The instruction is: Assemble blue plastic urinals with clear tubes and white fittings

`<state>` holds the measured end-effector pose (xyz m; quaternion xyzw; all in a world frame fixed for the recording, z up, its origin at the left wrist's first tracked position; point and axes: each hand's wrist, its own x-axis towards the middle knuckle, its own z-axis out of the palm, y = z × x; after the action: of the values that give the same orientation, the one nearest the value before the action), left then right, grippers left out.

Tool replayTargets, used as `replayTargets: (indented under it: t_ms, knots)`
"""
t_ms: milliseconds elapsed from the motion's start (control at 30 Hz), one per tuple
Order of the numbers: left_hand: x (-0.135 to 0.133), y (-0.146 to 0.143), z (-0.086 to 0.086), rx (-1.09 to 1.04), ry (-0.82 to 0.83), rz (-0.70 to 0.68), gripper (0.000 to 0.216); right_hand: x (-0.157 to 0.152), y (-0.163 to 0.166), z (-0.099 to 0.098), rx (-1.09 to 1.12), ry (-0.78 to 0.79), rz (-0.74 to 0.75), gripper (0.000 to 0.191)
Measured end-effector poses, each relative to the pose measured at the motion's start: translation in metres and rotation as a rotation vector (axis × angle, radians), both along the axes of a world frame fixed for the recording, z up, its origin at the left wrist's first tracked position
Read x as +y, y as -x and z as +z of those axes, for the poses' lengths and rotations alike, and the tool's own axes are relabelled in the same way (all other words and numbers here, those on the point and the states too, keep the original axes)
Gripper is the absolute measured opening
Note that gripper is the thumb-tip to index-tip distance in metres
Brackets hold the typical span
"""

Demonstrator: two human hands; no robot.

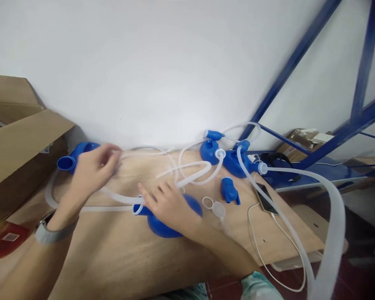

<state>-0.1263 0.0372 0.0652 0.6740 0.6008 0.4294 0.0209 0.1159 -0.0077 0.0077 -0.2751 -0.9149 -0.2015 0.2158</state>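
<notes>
A white wall [150,83] rises behind the wooden table [118,258] from where I stand, and a blue metal frame [301,51] slants up past the table's right end. At the left edge sits an open cardboard box [25,137], with a red pack [9,241] in front of it. A wide translucent hose [337,216] droops over the table's right side, leading from the farther of two blue bottles near the wall, the right bottle [234,164]; the other, the middle bottle [208,152], sits just beside it with a white collar on its neck. The near bottle [162,228] lies on its side close to the person, mouth to the left. The right hand [171,208] lies over its top, fingers spread and loose rather than clenched. The left hand [95,166], a grey band [46,233] on its wrist, is lifted with fingers softly bent and nothing visible between them; it overlaps the left bottle [84,148], and I can't tell whether they touch. White hoses run past the near bottle's mouth; whether one joins it is hidden. To the right lie a phone [265,198] with a white cable [252,233], a small blue spout [228,191] and a clear cap [218,209].
</notes>
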Motion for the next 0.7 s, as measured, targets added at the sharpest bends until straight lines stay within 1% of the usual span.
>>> replayTargets:
  t_ms: [33, 67, 100, 133, 167, 200, 267, 333, 367, 433, 500, 567, 633, 700]
  knots:
    - [0.013, -0.011, 0.002, 0.048, 0.137, -0.1, 0.044, -0.005, 0.006, -0.002, -0.011, 0.005, 0.022, 0.041]
    - [0.027, -0.025, 0.0, 0.077, 0.321, -0.206, 0.053, -0.011, 0.013, -0.004, -0.012, 0.004, 0.045, 0.041]
    - [0.04, -0.039, -0.006, 0.08, 0.528, -0.295, 0.062, -0.018, 0.02, -0.005, -0.001, -0.004, 0.063, 0.04]
    - [0.053, -0.054, -0.015, 0.086, 0.74, -0.341, 0.069, -0.025, 0.028, -0.006, 0.017, -0.017, 0.078, 0.038]
    - [0.065, -0.069, -0.027, 0.089, 0.945, -0.347, 0.077, -0.031, 0.034, -0.006, 0.038, -0.031, 0.088, 0.035]
    - [0.075, -0.082, -0.041, 0.086, 1.07, -0.343, 0.084, -0.036, 0.041, -0.005, 0.059, -0.044, 0.091, 0.032]
    - [0.09, -0.102, -0.07, 0.109, 1.128, -0.325, 0.092, -0.043, 0.05, -0.003, 0.076, -0.052, 0.084, 0.027]
    - [0.099, -0.113, -0.095, 0.125, 1.093, -0.304, 0.089, -0.047, 0.057, -0.001, 0.051, -0.025, 0.107, 0.023]
    - [0.103, -0.116, -0.104, 0.122, 1.069, -0.296, 0.085, -0.048, 0.059, 0.0, 0.029, -0.002, 0.131, 0.022]
    - [0.11, -0.117, -0.118, 0.091, 1.036, -0.284, 0.081, -0.054, 0.065, -0.001, -0.006, 0.058, 0.186, 0.021]
    - [0.118, -0.117, -0.125, 0.032, 1.026, -0.27, 0.082, -0.064, 0.074, -0.004, -0.007, 0.122, 0.26, 0.021]
    - [0.126, -0.117, -0.127, -0.057, 1.03, -0.263, 0.081, -0.076, 0.084, -0.008, 0.026, 0.17, 0.354, 0.027]
    - [0.133, -0.117, -0.125, -0.18, 1.024, -0.265, 0.072, -0.085, 0.092, -0.011, 0.039, 0.19, 0.443, 0.032]
    - [0.137, -0.115, -0.118, -0.318, 0.979, -0.284, 0.061, -0.088, 0.096, -0.013, 0.012, 0.192, 0.463, 0.027]
